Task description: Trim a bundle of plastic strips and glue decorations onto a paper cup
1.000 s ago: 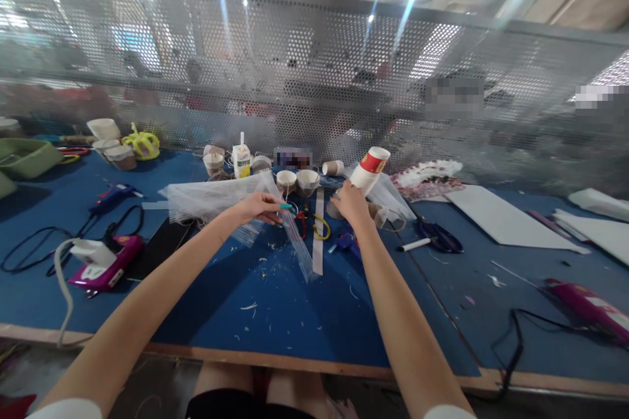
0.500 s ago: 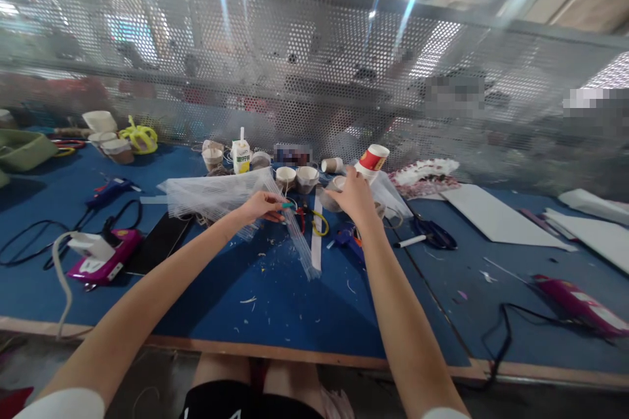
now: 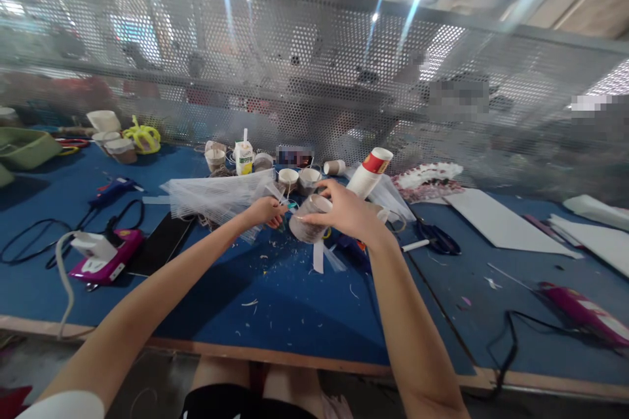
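My right hand (image 3: 344, 211) grips a wrapped paper cup (image 3: 307, 221), tilted above the blue table. To its left, my left hand (image 3: 270, 211) is closed on a small teal item (image 3: 291, 205), too small to identify. Sheer white mesh (image 3: 216, 193) lies beside and behind my left hand. Two wrapped cups (image 3: 287, 178) stand just beyond my hands. A white strip (image 3: 318, 257) shows below the held cup, and a blue glue gun (image 3: 352, 249) lies partly hidden under my right forearm.
Stacked paper cups (image 3: 368, 175) lean behind my right hand. Dark scissors (image 3: 437, 237), a white board (image 3: 506, 219) and a magenta device (image 3: 584, 311) lie right. Leftward are a magenta power strip (image 3: 111, 258), a black slab (image 3: 162, 243) and another glue gun (image 3: 114, 190). A perforated screen (image 3: 295, 91) stands behind.
My right hand has taken hold of a wrapped cup and brought it nearer, beside my left hand. My left hand still holds the teal item.
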`<state>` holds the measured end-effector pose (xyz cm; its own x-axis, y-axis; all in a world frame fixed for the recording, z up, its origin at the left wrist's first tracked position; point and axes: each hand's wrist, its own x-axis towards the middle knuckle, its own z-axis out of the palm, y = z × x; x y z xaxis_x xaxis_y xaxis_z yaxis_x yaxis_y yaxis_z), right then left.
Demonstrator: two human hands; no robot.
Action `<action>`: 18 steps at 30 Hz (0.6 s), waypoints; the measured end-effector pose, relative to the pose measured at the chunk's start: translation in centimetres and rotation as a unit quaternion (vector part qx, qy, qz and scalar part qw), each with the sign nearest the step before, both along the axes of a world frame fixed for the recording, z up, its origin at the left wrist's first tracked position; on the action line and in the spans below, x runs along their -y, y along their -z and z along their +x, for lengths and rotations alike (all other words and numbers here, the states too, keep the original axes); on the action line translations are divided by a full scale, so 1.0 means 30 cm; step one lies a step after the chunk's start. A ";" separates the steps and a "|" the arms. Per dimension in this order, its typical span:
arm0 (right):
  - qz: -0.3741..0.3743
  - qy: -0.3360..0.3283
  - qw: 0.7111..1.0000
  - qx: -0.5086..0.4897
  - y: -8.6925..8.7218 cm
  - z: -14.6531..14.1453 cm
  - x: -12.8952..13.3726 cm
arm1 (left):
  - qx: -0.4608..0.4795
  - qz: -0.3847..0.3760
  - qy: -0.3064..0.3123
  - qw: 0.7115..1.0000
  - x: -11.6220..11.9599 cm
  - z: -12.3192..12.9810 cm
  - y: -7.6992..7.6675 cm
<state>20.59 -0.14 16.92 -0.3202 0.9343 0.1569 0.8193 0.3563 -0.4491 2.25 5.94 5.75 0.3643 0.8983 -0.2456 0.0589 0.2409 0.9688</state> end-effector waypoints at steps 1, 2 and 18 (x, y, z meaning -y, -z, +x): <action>0.001 -0.010 1.000 -0.006 0.007 -0.008 -0.004 | -0.017 0.009 -0.008 1.000 0.000 -0.019 -0.022; 0.004 -0.017 1.000 -0.016 0.016 -0.014 -0.010 | -0.027 0.017 -0.011 0.999 0.004 -0.040 -0.049; -0.100 0.006 0.983 -0.153 0.101 -0.025 -0.090 | -0.173 0.348 0.113 0.914 0.078 -0.064 -0.147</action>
